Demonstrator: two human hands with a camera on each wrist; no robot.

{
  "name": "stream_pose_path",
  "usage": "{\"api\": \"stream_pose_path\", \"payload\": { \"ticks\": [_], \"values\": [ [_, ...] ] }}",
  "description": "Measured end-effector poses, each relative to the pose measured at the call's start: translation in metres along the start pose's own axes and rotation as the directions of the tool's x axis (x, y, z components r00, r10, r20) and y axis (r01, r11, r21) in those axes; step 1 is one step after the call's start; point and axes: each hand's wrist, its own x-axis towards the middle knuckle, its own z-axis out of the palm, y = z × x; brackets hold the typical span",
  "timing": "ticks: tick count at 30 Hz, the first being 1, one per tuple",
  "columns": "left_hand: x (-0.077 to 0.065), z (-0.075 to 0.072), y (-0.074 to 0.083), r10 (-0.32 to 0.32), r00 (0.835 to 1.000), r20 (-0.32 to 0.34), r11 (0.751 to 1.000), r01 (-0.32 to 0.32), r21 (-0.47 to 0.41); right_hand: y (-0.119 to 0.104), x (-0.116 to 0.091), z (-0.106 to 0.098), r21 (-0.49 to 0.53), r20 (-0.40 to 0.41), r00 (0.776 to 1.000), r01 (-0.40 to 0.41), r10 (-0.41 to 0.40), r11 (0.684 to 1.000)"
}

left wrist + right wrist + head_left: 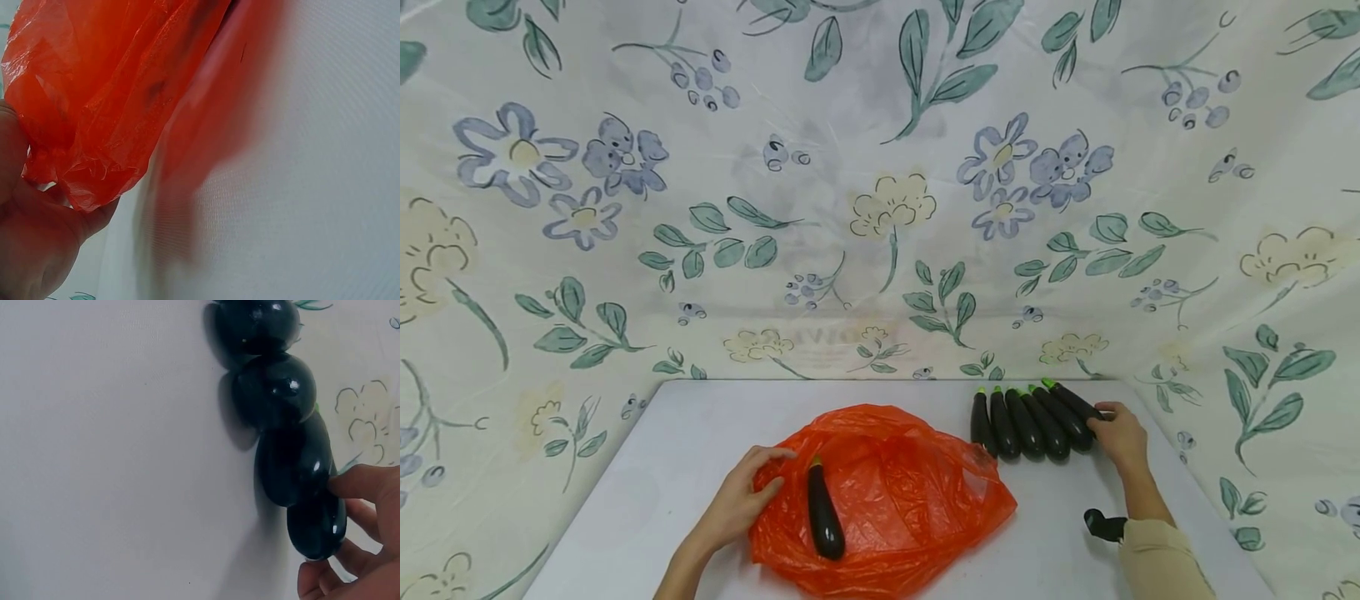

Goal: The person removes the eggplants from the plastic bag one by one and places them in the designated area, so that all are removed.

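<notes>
A red plastic bag (902, 500) lies spread on the table, with one dark eggplant (826, 517) resting within its outline. My left hand (751, 492) holds the bag's left edge; in the left wrist view the red film (106, 125) runs between thumb and fingers. Right of the bag, several glossy eggplants with bright green stem ends lie side by side in a slanted row. At that row's right end, my right hand (1122, 435) grips the outermost eggplant (1073, 400) by its rounded end. The right wrist view shows thumb and fingers around this eggplant (317, 528).
The white table (662, 450) carries the bag and the eggplants. Behind and beside it hangs a floral cloth (820, 333). The row of eggplants (1025, 425) lies near the table's back edge, its left end close to the bag. A black device (1105, 525) sits at my right wrist.
</notes>
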Motion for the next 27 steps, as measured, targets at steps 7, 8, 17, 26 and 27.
{"api": "stream_pose_path", "payload": {
  "ticks": [7,8,17,26,27],
  "values": [
    [0.0014,-0.0003,0.0025,-0.014,1.000,-0.001,1.000,0.014,-0.002,0.0018,0.0002,-0.0029,0.016,0.054,0.998,0.016,-0.017,1.000],
    [0.0015,-0.0002,0.0026,-0.016,1.000,-0.001,1.000,0.016,0.000,0.0020,0.0001,-0.0030,0.017,0.056,0.998,0.018,-0.019,1.000],
    [0.0014,0.0009,0.0030,-0.024,1.000,-0.003,1.000,0.024,0.000,0.0034,-0.0009,-0.0008,0.034,0.047,0.999,0.023,-0.025,0.999],
    [0.0008,0.0008,0.0033,-0.026,1.000,-0.006,1.000,0.026,0.002,-0.0001,-0.0046,-0.0005,0.085,0.032,0.999,-0.003,0.001,0.996],
    [0.0008,0.0007,0.0034,-0.028,1.000,-0.006,1.000,0.028,0.002,-0.0002,-0.0044,-0.0005,0.088,0.030,1.000,-0.006,0.004,0.996]
  ]
}}
